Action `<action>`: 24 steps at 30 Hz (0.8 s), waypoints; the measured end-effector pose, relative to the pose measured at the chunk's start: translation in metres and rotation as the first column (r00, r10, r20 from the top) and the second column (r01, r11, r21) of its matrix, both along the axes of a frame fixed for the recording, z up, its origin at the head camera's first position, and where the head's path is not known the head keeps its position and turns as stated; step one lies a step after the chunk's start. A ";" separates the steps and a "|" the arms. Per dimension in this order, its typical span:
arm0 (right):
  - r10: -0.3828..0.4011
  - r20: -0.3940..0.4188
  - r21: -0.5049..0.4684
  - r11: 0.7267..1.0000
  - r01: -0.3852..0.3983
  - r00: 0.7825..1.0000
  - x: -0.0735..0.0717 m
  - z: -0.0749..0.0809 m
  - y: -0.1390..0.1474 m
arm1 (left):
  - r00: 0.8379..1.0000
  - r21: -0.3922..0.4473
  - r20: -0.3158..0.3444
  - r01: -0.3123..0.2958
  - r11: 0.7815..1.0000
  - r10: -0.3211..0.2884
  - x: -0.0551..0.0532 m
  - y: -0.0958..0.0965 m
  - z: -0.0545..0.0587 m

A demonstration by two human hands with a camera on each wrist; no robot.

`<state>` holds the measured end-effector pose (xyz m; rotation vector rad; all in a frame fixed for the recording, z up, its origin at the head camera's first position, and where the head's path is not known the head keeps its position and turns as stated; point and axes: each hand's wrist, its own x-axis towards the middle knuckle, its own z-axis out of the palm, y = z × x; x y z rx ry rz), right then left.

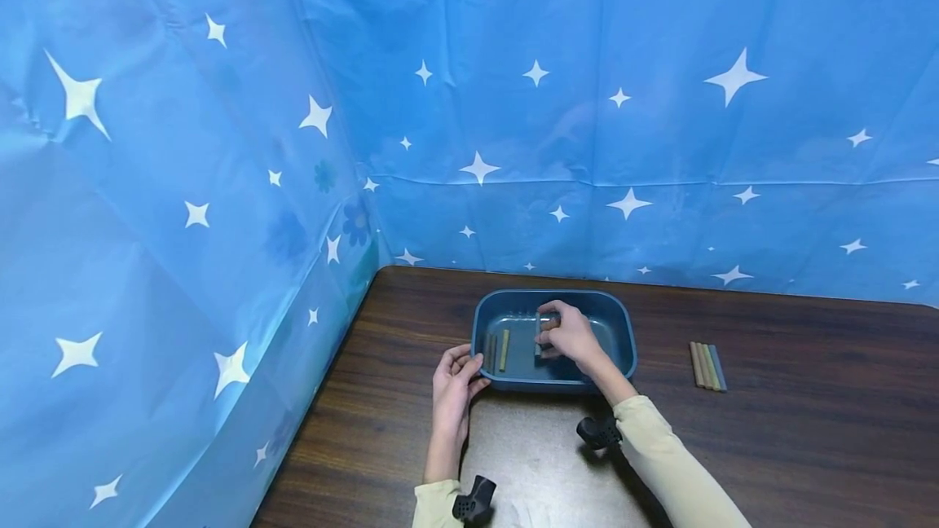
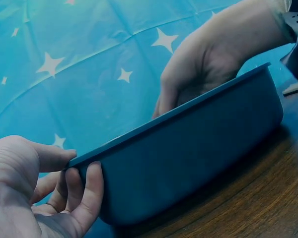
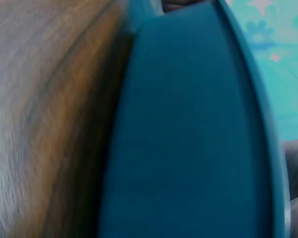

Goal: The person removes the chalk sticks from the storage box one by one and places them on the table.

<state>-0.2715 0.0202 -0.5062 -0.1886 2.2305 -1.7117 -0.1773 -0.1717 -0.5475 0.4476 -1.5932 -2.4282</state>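
Note:
A blue rectangular basin stands on the table. My left hand grips its left end, thumb over the rim and fingers against the outer wall, as the left wrist view also shows. Inside the basin, my right hand pinches a slim blue chalk-like stick close over the floor. The basin wall hides these fingertips in the left wrist view. A yellow-green stick lies near the basin's left end, beside darker brownish sticks. In the right wrist view the basin's outer wall fills the middle.
Several more sticks, brownish, yellowish and blue, lie side by side on the dark wooden table to the right. A blue curtain with white stars hangs behind and to the left. Black wrist cameras sit at both sleeves.

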 end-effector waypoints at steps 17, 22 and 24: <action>-0.023 -0.074 -0.024 0.999 0.022 0.997 0.005 0.022 0.059 | 1.000 -0.005 0.009 -0.002 1.000 0.002 -0.001 0.000 -0.002; -0.043 -0.101 -0.007 0.999 0.042 0.994 0.010 0.026 0.077 | 1.000 0.002 0.000 -0.004 1.000 0.004 -0.001 0.000 -0.002; -0.042 -0.108 -0.001 0.999 0.043 0.993 0.013 0.027 0.084 | 1.000 0.003 -0.004 -0.006 1.000 0.006 0.000 0.001 -0.001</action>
